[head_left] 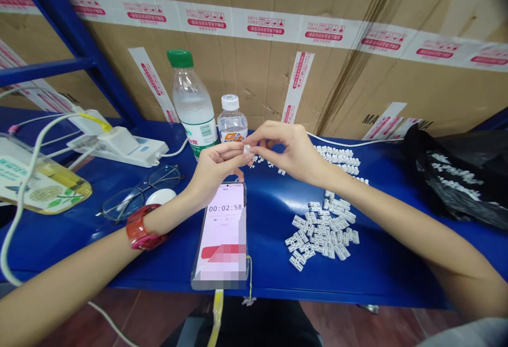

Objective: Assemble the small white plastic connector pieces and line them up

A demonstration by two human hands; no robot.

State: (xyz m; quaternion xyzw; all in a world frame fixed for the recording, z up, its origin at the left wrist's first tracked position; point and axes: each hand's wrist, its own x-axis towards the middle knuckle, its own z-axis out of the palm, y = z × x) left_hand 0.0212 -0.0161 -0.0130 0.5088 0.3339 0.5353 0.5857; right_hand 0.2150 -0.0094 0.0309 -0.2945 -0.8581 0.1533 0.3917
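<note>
1. Hands meet above the middle of the blue shelf: left hand and right hand both pinch one small white plastic clip between thumb and fingertips, fingers closed on it.
2. Clip is held in the air, just above the phone, which lies flat at the front edge and shows 00:02:58.
3. Loose pile of white clips lies right of the phone, near the front edge; a neat row of clips lies toward the back edge.
4. Red watch on left wrist.
5. Two bottles stand at the back, against the cardboard.
6. Glasses and power strip toward the left end; black bag at the right end.
</note>
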